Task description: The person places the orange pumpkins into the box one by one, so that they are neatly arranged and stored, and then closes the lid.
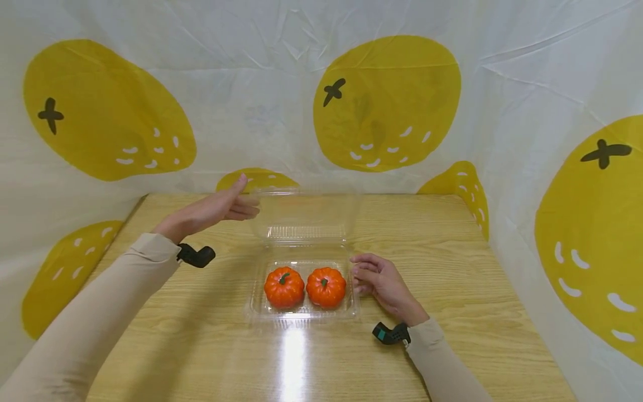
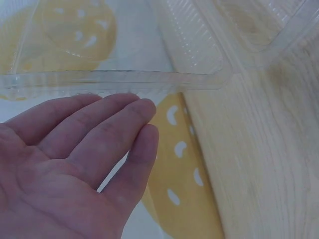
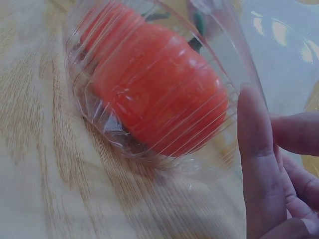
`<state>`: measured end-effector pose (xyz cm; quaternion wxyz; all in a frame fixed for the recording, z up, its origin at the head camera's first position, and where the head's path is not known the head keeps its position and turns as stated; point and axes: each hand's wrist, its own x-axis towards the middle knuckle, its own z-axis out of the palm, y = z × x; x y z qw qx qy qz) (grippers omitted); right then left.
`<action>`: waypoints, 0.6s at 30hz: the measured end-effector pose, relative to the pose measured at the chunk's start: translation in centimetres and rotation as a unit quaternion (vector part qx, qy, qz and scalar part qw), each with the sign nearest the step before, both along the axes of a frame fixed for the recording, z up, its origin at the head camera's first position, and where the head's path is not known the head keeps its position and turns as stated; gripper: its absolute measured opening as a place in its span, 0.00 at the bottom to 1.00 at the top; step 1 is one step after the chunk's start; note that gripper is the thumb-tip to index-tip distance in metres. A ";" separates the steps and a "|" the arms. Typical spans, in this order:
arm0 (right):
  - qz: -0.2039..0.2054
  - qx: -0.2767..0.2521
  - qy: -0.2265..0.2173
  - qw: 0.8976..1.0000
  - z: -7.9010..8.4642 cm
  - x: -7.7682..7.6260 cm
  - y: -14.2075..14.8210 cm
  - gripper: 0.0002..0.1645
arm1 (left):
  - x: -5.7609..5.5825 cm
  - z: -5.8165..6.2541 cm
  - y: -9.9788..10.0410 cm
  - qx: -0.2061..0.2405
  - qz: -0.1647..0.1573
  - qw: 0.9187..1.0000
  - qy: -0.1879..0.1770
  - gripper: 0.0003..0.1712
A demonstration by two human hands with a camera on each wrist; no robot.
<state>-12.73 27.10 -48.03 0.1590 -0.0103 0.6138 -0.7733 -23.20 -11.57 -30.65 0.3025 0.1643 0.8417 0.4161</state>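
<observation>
A clear plastic clamshell container (image 1: pixel 256 304) stands on the table with its lid (image 1: pixel 306 215) raised at the back. Two orange toy pumpkins with green stems, a left one (image 1: pixel 284 287) and a right one (image 1: pixel 326 287), sit side by side in its base. My left hand (image 1: pixel 216 209) is at the lid's left edge, fingers extended; in the left wrist view the fingertips (image 2: pixel 144 107) lie close to the lid's rim, and contact is hard to tell. With thumb and finger, my right hand (image 1: pixel 384 285) pinches the rim at the base's right side.
The wooden table (image 1: pixel 442 290) is bordered at the back and sides by a white curtain (image 1: pixel 241 111) printed with large yellow fruit. Each wrist carries a black device, one on the left (image 1: pixel 197 255) and one on the right (image 1: pixel 392 333).
</observation>
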 end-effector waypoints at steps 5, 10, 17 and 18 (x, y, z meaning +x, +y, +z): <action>0.002 0.001 -0.005 1.000 0.2 0.0 0.0 0.26 | 0.3 0.2 0.0 -0.017 -0.010 1.000 -0.006 0.59; 0.003 0.001 -0.010 1.000 0.3 -0.1 0.0 0.27 | 0.9 0.3 0.0 -0.023 -0.016 1.000 -0.001 0.57; 0.007 -0.005 -0.007 1.000 0.4 -0.1 0.1 0.26 | 2.1 0.0 0.1 -0.045 -0.037 0.998 0.036 0.47; 0.007 -0.006 -0.007 1.000 0.4 -0.1 0.1 0.25 | 2.2 0.0 0.1 -0.057 -0.031 0.997 0.034 0.47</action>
